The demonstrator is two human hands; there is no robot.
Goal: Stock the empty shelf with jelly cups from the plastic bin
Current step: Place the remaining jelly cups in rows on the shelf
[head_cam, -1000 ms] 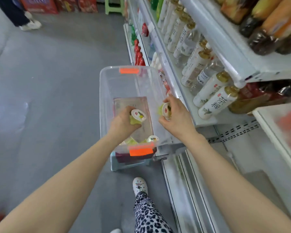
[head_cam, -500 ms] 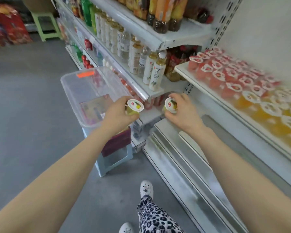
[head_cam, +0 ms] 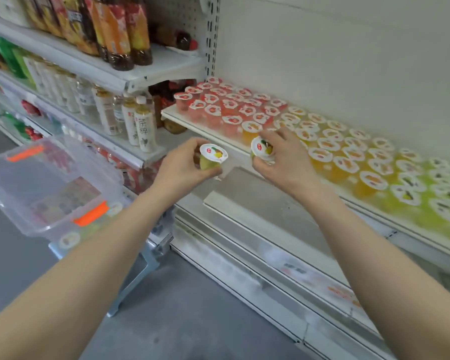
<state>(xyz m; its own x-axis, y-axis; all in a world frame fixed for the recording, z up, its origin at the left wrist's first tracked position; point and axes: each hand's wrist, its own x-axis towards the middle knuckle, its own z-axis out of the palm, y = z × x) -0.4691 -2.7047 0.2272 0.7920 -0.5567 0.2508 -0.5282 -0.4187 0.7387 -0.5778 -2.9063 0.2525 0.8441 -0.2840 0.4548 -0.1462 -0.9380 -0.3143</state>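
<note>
My left hand (head_cam: 178, 168) grips a yellow-green jelly cup (head_cam: 211, 157) with a white lid, held just in front of the shelf edge. A second yellow-green jelly cup (head_cam: 262, 149) sits in my right hand (head_cam: 286, 162), which hovers at the front edge of the white shelf (head_cam: 211, 135). That shelf carries rows of red jelly cups (head_cam: 226, 105) at its left end, orange ones (head_cam: 338, 152) in the middle and green ones (head_cam: 437, 193) at the right. The clear plastic bin (head_cam: 24, 183) with orange latches stands at lower left, below my left forearm.
Tea bottles (head_cam: 143, 126) and other drinks fill the shelves to the left. Juice bottles (head_cam: 120, 29) stand on the top shelf. Below the jelly shelf lies a lower white shelf (head_cam: 257, 203) and a base ledge. Grey floor (head_cam: 182, 318) stretches below; the bin rests on a pale blue stool (head_cam: 138, 276).
Both hands lifted a jelly cup each out of the bin and carried them right and up to the jelly shelf's front edge. The view swung right with them.
</note>
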